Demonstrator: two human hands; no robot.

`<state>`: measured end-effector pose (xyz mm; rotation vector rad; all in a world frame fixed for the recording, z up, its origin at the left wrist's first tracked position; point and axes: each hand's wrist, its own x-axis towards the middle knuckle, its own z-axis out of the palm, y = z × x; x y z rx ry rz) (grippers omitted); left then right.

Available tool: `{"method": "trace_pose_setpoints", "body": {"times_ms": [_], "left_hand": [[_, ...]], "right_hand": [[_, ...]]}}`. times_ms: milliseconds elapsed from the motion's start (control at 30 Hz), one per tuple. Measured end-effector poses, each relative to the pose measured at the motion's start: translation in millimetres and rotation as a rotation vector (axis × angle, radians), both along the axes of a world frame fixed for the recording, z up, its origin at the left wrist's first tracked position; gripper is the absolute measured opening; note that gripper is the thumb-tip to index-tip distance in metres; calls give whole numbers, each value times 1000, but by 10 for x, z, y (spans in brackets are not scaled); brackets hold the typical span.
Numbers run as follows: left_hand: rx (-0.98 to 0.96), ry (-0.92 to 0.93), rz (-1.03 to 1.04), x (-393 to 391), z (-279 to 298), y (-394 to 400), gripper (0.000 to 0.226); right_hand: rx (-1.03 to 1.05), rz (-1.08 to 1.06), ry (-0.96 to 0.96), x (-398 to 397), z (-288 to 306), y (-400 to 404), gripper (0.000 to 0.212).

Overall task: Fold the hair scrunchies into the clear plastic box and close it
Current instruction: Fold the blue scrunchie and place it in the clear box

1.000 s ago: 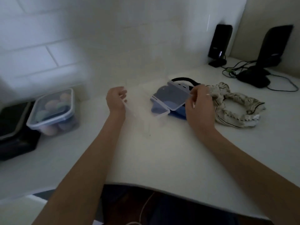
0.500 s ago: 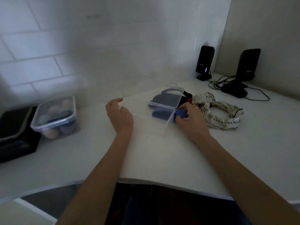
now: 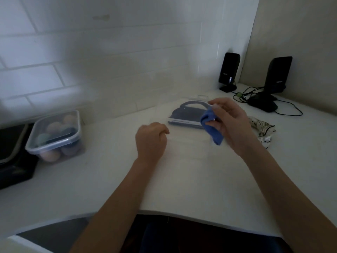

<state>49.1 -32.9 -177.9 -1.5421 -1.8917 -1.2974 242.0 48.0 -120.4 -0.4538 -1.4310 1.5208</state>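
Observation:
My right hand (image 3: pixel 230 123) holds a blue scrunchie (image 3: pixel 212 127) lifted above the white counter, just in front of the clear plastic box (image 3: pixel 187 115). The box stands open, its lid tipped back toward the wall, with dark blue fabric showing through it. My left hand (image 3: pixel 152 139) rests curled on the counter to the box's left, at a faint clear edge; I cannot tell if it grips it. A cream scrunchie with dark stripes (image 3: pixel 262 129) lies on the counter to the right, partly hidden behind my right hand.
A lidded clear container of pastel round items (image 3: pixel 54 136) stands at the left by the tiled wall, beside a black object (image 3: pixel 12 157). Two black speakers (image 3: pixel 228 71) (image 3: pixel 277 75) with cables (image 3: pixel 246 94) stand at the back right. The counter's curved front edge (image 3: pixel 182 214) is near me.
My right hand has lifted the blue scrunchie off the counter beside the box. My left hand has curled shut. The camera has tilted up slightly.

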Motion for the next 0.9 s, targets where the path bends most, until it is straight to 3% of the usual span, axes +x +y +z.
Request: {"method": "trace_pose_setpoints", "body": {"times_ms": [100, 233, 400, 500, 633, 800, 900], "left_hand": [[-45, 108, -24, 153, -1, -15, 28], [-79, 166, -45, 311, 68, -10, 26], [-100, -347, -220, 377, 243, -82, 43], [-169, -465, -339, 279, 362, -38, 56], [-266, -435, -348, 164, 483, 105, 57], [-325, -301, -328, 7, 550, 326, 87], [-309, -254, -415, -20, 537, 438, 54]], "right_hand": [[61, 180, -54, -52, 127, -6, 22], [260, 161, -212, -193, 348, 32, 31], [490, -6, -441, -514, 406, 66, 11], [417, -2, -405, -601, 327, 150, 8], [285, 90, -302, -570, 294, 285, 9], [29, 381, -155, -461, 294, 413, 23], [-10, 339, -66, -439, 225, 442, 14]]}}
